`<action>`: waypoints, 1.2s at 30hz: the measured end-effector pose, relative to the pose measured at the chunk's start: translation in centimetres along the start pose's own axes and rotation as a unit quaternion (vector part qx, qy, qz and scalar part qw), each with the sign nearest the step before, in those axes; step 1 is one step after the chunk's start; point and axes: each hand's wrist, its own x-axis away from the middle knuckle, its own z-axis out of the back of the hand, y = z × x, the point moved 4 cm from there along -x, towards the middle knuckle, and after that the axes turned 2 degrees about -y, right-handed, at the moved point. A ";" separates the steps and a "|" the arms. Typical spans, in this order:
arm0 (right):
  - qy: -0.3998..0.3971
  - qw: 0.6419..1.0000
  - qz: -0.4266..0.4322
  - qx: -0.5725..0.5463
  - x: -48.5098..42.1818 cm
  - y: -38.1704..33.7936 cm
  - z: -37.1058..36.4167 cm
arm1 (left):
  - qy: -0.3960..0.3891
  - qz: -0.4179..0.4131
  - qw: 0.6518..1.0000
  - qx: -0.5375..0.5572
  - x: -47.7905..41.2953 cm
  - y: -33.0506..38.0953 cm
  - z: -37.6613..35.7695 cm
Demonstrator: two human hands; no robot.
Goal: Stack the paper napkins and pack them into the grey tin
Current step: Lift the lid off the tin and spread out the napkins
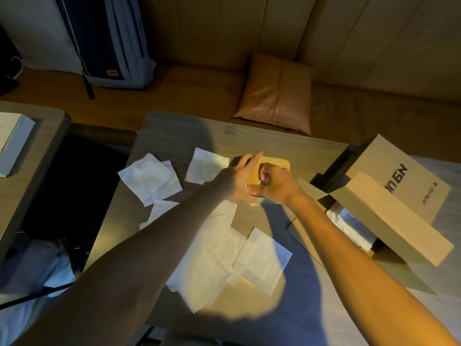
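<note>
Both hands meet on the grey tin (pixel 239 159) at the far middle of the table (pixel 174 136): the left hand (pixel 237 179) clasps its left side with the forefinger straight, and the right hand (pixel 275 183) curls its fingers on the pale wooden lid (pixel 278 161), thumb at the near edge. One tin and one lid show, the tin dark with rounded corners. Paper napkins (pixel 149 179), white, square and creased, lie loose around it, at least six, though overlaps blur the count.

This looks like a sitting corner in a home or café. Behind the wooden bench (pixel 174 131) runs a long padded sofa (pixel 194 91), with a brown cushion (pixel 274 96) and a backpack (pixel 112 46) on it.
</note>
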 end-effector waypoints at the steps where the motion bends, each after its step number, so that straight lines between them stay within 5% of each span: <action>1: 0.002 1.000 0.006 0.009 0.1 -0.2 0.6 | -0.005 -0.010 1.000 0.010 -0.1 -0.1 0.1; 6: 0.034 0.999 0.024 -0.015 -0.7 -1.6 4.8 | -0.023 -0.024 0.991 0.132 -1.3 -0.2 2.8; 12: 0.068 0.994 0.039 -0.074 -5.5 -5.3 6.2 | 0.026 0.178 0.949 0.259 -2.7 -4.9 7.8; 22: -0.023 0.995 -0.049 0.079 -13.7 -5.2 0.4 | -0.007 0.140 0.990 0.030 -5.0 -9.3 3.8; 36: 0.067 0.990 0.053 0.117 -17.9 -9.9 -5.0 | 0.108 0.154 0.982 -0.032 -2.9 -15.4 4.2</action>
